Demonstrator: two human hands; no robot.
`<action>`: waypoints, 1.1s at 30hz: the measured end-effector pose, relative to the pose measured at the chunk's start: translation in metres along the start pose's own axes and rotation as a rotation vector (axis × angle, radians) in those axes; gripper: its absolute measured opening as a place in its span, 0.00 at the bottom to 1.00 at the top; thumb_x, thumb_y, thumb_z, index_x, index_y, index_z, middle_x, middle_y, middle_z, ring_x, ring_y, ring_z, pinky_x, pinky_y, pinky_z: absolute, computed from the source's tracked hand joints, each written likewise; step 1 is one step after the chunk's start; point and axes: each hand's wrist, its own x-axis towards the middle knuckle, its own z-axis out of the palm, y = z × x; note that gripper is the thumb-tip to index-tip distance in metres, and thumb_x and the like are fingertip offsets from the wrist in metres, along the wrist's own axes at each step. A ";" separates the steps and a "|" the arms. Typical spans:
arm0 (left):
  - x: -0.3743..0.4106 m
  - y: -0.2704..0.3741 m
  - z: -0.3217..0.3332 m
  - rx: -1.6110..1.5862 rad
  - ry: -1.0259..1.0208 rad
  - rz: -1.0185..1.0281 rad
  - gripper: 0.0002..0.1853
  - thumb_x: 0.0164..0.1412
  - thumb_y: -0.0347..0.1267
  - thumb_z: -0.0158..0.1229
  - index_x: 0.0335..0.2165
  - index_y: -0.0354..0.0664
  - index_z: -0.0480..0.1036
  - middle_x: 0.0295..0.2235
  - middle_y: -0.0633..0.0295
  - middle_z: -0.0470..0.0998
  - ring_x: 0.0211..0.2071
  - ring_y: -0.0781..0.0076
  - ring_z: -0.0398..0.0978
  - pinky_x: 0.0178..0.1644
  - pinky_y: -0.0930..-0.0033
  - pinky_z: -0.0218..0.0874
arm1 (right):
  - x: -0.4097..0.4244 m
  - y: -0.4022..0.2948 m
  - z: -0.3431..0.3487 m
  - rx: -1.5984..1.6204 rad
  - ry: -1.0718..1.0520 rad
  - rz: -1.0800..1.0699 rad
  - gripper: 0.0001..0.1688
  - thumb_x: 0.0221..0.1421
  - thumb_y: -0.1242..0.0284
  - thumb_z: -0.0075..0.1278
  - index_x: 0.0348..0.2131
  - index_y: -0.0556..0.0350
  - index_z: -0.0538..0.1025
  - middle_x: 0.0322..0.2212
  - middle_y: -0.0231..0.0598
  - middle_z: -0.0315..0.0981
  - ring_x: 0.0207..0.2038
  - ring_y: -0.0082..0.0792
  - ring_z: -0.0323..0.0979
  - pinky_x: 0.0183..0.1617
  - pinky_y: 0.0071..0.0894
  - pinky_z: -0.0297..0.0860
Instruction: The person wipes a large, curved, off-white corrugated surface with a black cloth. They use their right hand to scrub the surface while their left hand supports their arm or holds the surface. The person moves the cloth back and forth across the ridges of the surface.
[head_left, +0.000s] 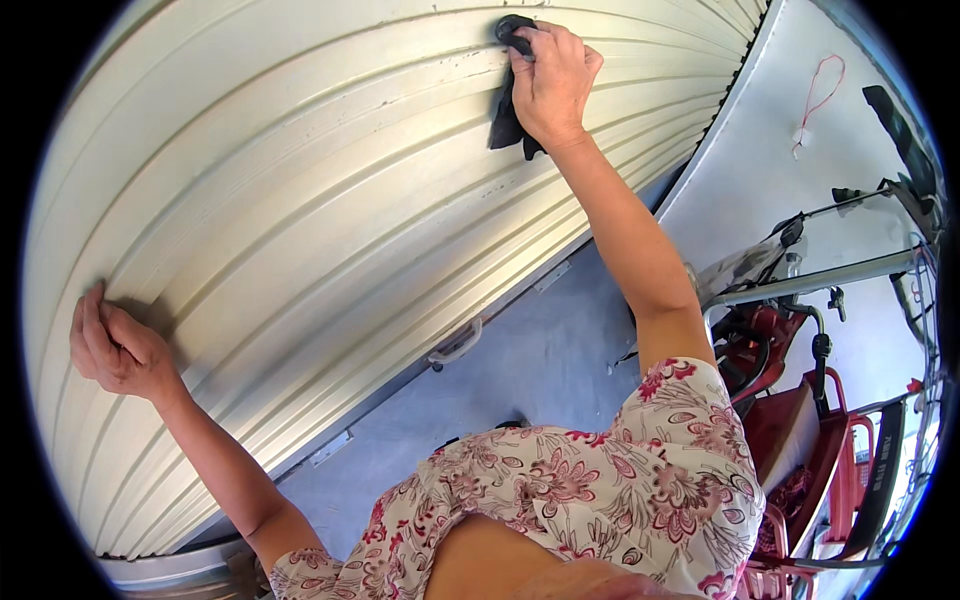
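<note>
A cream roller shutter (337, 187) with ridged metal slats fills the upper left in front of me. My right hand (556, 84) pinches a black cloth (508, 124) against the shutter near the top of the view. One bunched end sticks out past my fingertips, and the rest hangs below my palm. Far to the left, my left hand (124, 345) rests with bent fingertips on the slats, its thumb apart from the fingers and nothing visible in it. Small dark scuffs mark the slats beside the cloth.
A pale curved handle (459, 343) is fixed at the shutter's bottom rail, above the grey floor (517, 330). On my right stands a red three-wheeled vehicle (787, 420) with a metal frame bar (825, 276). A red cord loop (817, 94) hangs on the white wall (750, 157).
</note>
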 end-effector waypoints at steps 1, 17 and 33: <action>0.001 0.000 0.001 -0.001 -0.008 -0.021 0.11 0.52 0.21 0.48 0.31 0.38 0.77 0.30 0.61 0.79 0.32 0.66 0.73 0.35 0.68 0.60 | 0.001 -0.001 0.000 0.008 0.004 -0.005 0.15 0.41 0.74 0.55 0.34 0.48 0.73 0.36 0.32 0.68 0.41 0.34 0.64 0.44 0.38 0.51; 0.069 0.235 0.081 -0.307 -0.216 -0.186 0.09 0.49 0.21 0.49 0.29 0.39 0.75 0.28 0.62 0.76 0.26 0.66 0.69 0.32 0.66 0.58 | 0.000 0.043 0.000 0.362 0.020 -0.097 0.24 0.28 0.81 0.53 0.33 0.46 0.72 0.36 0.31 0.67 0.38 0.33 0.65 0.41 0.38 0.51; 0.067 0.255 0.105 -0.022 -0.076 -0.141 0.08 0.53 0.24 0.49 0.30 0.39 0.75 0.30 0.60 0.77 0.31 0.65 0.69 0.40 0.68 0.56 | -0.028 0.308 -0.011 -0.096 -0.062 0.078 0.16 0.43 0.71 0.54 0.36 0.46 0.73 0.39 0.32 0.70 0.43 0.35 0.65 0.47 0.41 0.53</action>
